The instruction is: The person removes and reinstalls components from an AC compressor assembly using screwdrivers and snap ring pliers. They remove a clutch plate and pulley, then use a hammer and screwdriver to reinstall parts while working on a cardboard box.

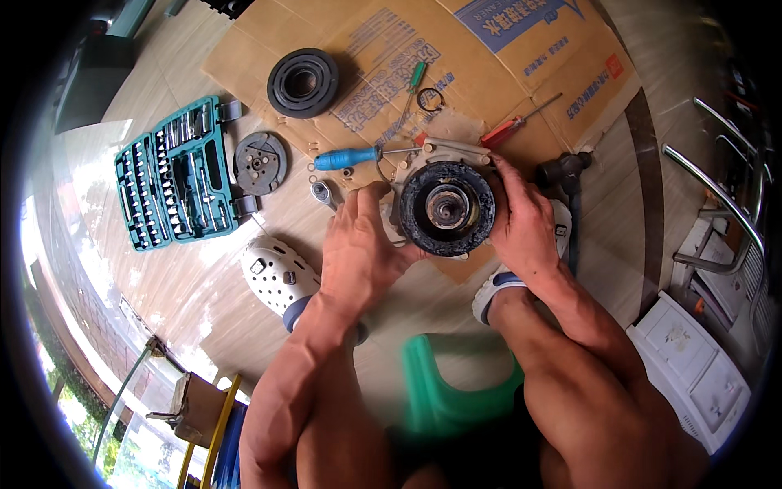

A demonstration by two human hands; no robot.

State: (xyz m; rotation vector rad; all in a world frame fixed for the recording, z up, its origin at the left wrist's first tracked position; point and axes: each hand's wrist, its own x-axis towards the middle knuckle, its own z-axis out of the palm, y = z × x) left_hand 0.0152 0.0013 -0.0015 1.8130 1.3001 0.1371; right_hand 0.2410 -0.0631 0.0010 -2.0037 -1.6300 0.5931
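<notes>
Between my feet sits a car air-conditioning compressor [417,163], its round black coil and central shaft facing up. My left hand [358,240] is curled against its left side, thumb toward the lower edge. Along the right side, my right hand [525,216] grips the housing, some fingertips hidden behind it. A blue-handled screwdriver [346,158] lies just left of the compressor, its shaft reaching the housing. Close to my left fingers is a ratchet wrench [322,193]. A red-handled screwdriver [505,130] rests beyond my right hand.
Flattened cardboard [383,49] carries a black pulley [303,83], a green-handled screwdriver [417,77] and a snap ring [430,99]. Leftward lie a round clutch plate [261,163] and an open green socket set [175,175]. A hammer [570,175] is at right; a green stool [423,383] is below me.
</notes>
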